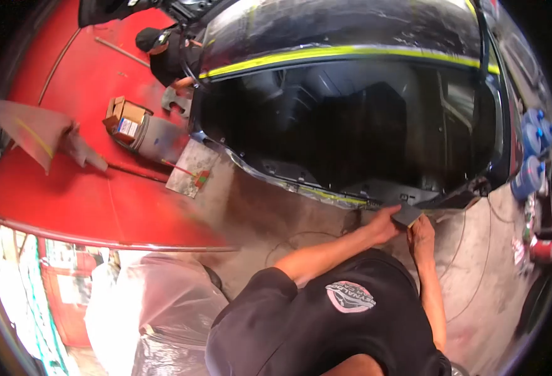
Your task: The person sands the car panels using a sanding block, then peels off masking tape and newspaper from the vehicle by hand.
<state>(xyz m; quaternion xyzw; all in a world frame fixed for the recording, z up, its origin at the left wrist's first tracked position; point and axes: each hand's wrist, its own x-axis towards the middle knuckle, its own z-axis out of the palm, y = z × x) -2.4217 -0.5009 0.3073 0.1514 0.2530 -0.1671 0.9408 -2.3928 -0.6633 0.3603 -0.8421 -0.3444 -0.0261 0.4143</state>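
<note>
My left hand is closed on the left side of a small flat grey sheet, which looks like sandpaper. At its lower right edge my right hand pinches the same sheet, where a bit of yellow shows. Both hands are low in front of my body, close to the near edge of a dark car body. Whether the sheet touches the car I cannot tell. A band of yellow tape crosses the car above its dark opening.
A co-worker in dark clothes stands at the car's far left. Left of the car are a grey bin, an open cardboard box and a red-handled brush. Blue water jugs stand at right. A thin hose lies across the floor.
</note>
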